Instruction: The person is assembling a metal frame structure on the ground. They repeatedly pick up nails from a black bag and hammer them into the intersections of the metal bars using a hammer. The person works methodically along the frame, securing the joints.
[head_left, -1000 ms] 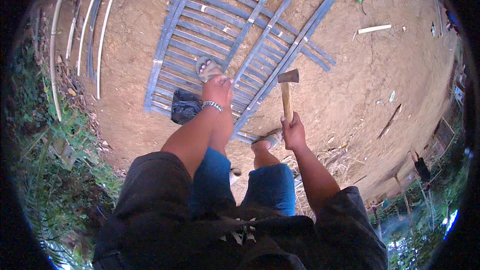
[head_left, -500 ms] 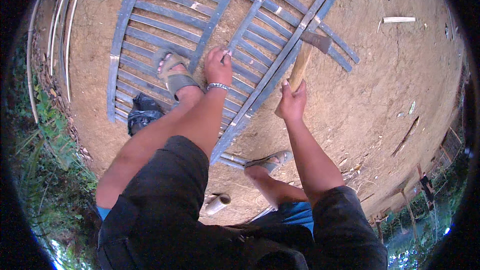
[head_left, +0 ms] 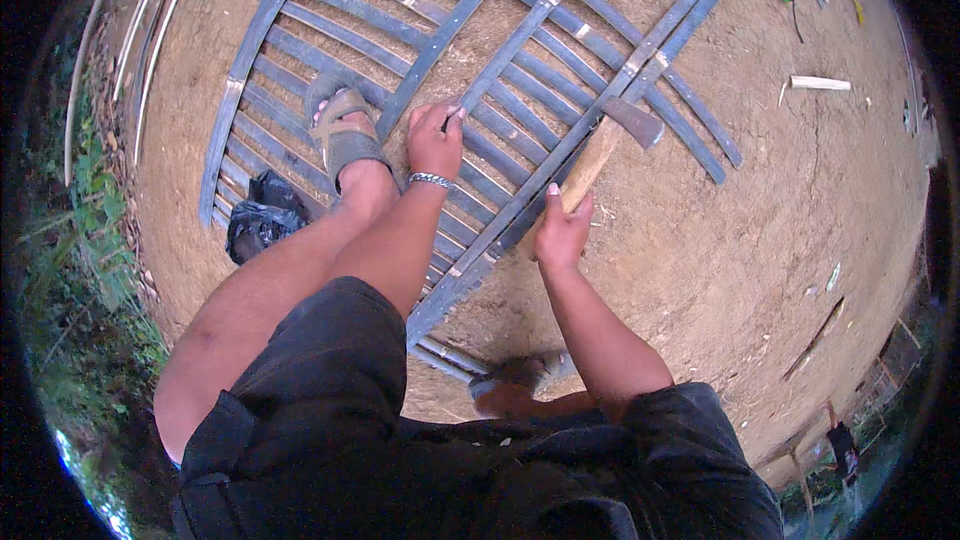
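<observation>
Hatchet [head_left: 610, 145] handle gripped in right hand [head_left: 562, 232] fingers; left hand [head_left: 436, 140] fingers pinch slat frame [head_left: 520, 40].

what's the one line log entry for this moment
left hand: pressing on slat of grey lattice frame | right hand: grip shut on hatchet, head at a diagonal rail | left foot in sandal on frame

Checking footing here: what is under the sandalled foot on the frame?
The sandalled foot stands on the grey slats over bare dirt. What lies directly beneath its sole is covered.
</observation>
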Available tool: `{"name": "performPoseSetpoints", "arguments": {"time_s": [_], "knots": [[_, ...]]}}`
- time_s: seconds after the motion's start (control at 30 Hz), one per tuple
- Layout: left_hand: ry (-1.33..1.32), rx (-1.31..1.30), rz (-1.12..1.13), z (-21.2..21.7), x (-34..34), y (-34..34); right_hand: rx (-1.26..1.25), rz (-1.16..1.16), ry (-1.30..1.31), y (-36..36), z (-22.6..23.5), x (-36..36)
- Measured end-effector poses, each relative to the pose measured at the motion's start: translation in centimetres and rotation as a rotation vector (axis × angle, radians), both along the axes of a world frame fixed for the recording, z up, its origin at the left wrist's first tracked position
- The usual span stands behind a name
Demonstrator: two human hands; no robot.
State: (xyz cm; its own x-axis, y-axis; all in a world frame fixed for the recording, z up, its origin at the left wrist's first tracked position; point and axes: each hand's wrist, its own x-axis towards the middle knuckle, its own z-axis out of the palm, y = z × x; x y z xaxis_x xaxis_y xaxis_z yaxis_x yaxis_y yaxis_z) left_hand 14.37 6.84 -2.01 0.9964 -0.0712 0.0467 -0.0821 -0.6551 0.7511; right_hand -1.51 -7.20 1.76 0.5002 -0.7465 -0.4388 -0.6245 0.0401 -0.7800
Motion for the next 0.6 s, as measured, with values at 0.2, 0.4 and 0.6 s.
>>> {"name": "performPoseSetpoints", "arguments": {"time_s": [0.2,0.4,0.6], "knots": [[-0.061,0.072,-0.007,-0.7,0.1,0.5,0.083,-0.029,-0.129,0.4,-1.3,-0.3],[-0.075,0.066,0.007,0.1,-0.3,0.0,0.175,0.033,-0.074,-0.7,-0.8,-0.5],[-0.043,0.063,0.003,-0.6,-0.2,0.4,0.186,-0.017,-0.17,-0.8,-0.5,-0.3]]}}
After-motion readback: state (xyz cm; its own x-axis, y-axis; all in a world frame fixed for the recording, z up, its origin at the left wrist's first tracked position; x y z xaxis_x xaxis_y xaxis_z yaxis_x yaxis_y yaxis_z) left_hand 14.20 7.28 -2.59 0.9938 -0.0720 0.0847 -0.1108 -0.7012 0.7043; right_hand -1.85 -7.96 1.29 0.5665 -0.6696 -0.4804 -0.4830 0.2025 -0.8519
